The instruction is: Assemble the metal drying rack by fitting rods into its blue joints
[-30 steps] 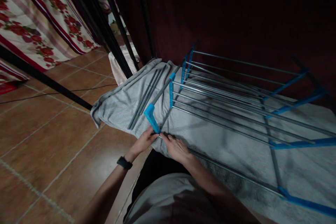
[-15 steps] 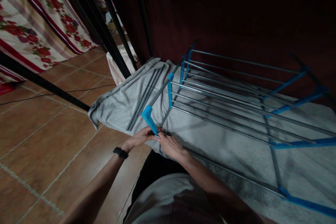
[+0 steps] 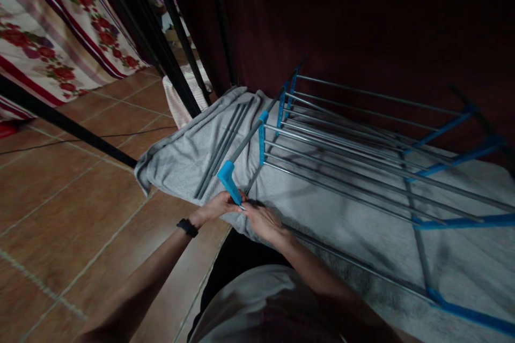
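Note:
A clothes drying rack of metal rods and blue plastic parts lies on a grey blanket (image 3: 338, 187). At its near left corner is a blue plastic corner piece (image 3: 230, 181), angled down toward me. My left hand (image 3: 217, 207), with a black band on the wrist, is closed around the lower end of that piece. Pinched beside it, my right hand (image 3: 263, 221) holds the end of a metal rod (image 3: 350, 260) where rod and blue piece meet. The joint itself is mostly hidden by my fingers. The rod runs right to a blue end bar (image 3: 475, 313).
Several loose grey tubes (image 3: 223, 150) lie on the blanket left of the rack. Dark metal posts (image 3: 161, 37) stand at the upper left, with a slanted bar (image 3: 68, 123) over the tiled floor (image 3: 80, 198). A floral curtain (image 3: 60, 27) hangs behind. A dark cable (image 3: 88, 136) crosses the tiles.
Both hands stay at the same corner joint, with only slight finger movement. The view has shifted a little. Nothing was let go.

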